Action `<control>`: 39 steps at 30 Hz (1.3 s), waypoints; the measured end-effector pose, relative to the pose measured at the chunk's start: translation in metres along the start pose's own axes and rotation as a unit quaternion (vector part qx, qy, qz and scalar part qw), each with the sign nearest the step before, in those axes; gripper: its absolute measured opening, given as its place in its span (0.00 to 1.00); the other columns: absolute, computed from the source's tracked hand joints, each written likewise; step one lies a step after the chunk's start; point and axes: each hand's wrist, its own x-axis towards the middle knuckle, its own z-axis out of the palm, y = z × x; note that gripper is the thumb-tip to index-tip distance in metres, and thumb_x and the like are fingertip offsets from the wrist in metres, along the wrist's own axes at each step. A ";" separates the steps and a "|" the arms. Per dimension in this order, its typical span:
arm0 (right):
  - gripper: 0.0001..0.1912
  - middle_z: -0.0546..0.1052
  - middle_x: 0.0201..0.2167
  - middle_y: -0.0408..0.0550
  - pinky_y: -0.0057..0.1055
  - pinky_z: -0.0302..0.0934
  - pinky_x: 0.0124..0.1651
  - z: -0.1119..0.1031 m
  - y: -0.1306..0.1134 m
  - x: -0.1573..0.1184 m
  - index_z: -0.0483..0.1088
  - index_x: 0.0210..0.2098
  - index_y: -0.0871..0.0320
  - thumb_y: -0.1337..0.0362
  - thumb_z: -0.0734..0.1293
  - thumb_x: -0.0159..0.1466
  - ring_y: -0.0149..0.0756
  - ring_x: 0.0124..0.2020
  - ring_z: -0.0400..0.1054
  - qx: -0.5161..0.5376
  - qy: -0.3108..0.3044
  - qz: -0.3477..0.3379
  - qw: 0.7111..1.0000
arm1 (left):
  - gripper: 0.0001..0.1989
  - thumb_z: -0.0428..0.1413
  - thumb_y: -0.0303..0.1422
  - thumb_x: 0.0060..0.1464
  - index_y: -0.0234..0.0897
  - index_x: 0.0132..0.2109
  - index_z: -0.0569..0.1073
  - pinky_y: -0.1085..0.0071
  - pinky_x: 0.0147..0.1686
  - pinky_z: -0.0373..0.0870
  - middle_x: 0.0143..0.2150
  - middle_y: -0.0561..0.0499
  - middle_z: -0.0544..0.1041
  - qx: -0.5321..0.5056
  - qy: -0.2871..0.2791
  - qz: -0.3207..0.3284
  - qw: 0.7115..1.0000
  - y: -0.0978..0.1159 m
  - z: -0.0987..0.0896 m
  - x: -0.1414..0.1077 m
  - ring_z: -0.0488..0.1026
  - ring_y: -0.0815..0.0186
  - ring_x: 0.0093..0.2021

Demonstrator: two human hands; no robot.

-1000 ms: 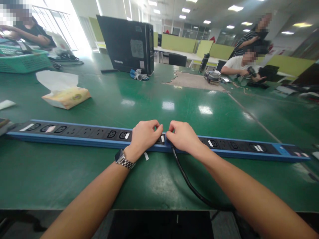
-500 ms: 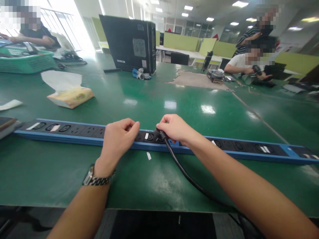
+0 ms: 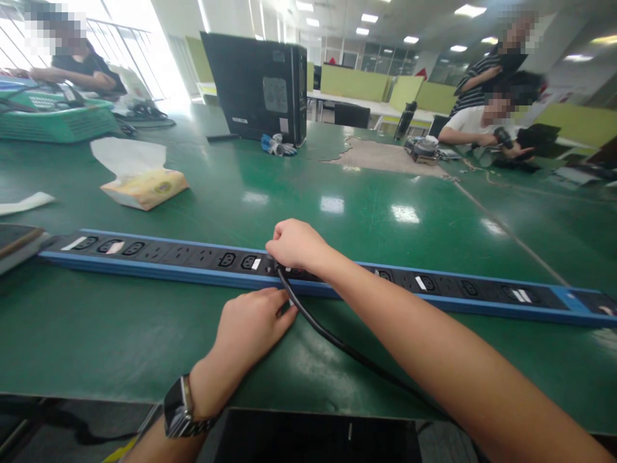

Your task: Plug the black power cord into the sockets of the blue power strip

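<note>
A long blue and black power strip (image 3: 159, 267) with rows of sockets lies across the green table. My right hand (image 3: 296, 244) is closed round the plug end of a black cable (image 3: 332, 337), at the strip's middle; the plug itself is mostly hidden. From there the cable runs down to the right, passing under my forearm. My left hand (image 3: 255, 321), with a watch (image 3: 178, 408) on its wrist, rests on the table just in front of the strip. Its fingertips are by a small white piece, and the thumb is apart from the fingers. Small white labels sit on several sockets.
A tissue pack (image 3: 147, 188) lies behind the strip at left, near a green basket (image 3: 62, 122). A black computer case (image 3: 260, 87) and gloves (image 3: 278, 145) stand farther back. One person is at back left, two at back right. A dark flat object (image 3: 19, 241) touches the left edge.
My right hand has moved left along the strip with the cable end. My left hand has come down off the strip onto the table in front of it. The view has shifted slightly.
</note>
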 end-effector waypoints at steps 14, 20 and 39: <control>0.17 0.77 0.45 0.65 0.38 0.67 0.41 0.021 -0.029 -0.011 0.72 0.46 0.65 0.68 0.61 0.58 0.46 0.43 0.74 -0.092 0.038 0.021 0.995 | 0.16 0.47 0.36 0.60 0.45 0.50 0.76 0.65 0.39 0.70 0.46 0.46 0.80 0.027 -0.021 0.017 0.999 -0.005 0.017 -0.001 0.78 0.54 0.43; 0.16 0.78 0.41 0.62 0.37 0.65 0.39 0.021 -0.017 -0.011 0.73 0.42 0.63 0.62 0.61 0.59 0.46 0.41 0.73 -0.069 0.037 -0.013 0.997 | 0.17 0.43 0.37 0.61 0.42 0.46 0.76 0.66 0.39 0.70 0.47 0.47 0.79 0.027 0.003 0.017 0.999 -0.020 0.011 -0.007 0.77 0.55 0.44; 0.12 0.70 0.21 0.40 0.25 0.49 0.28 0.008 0.061 -0.071 0.71 0.26 0.59 0.58 0.63 0.60 0.26 0.24 0.60 0.123 0.112 -0.058 0.984 | 0.17 0.50 0.41 0.58 0.48 0.51 0.77 0.65 0.45 0.70 0.53 0.50 0.77 -0.045 0.048 0.026 0.998 -0.034 0.011 -0.007 0.76 0.56 0.49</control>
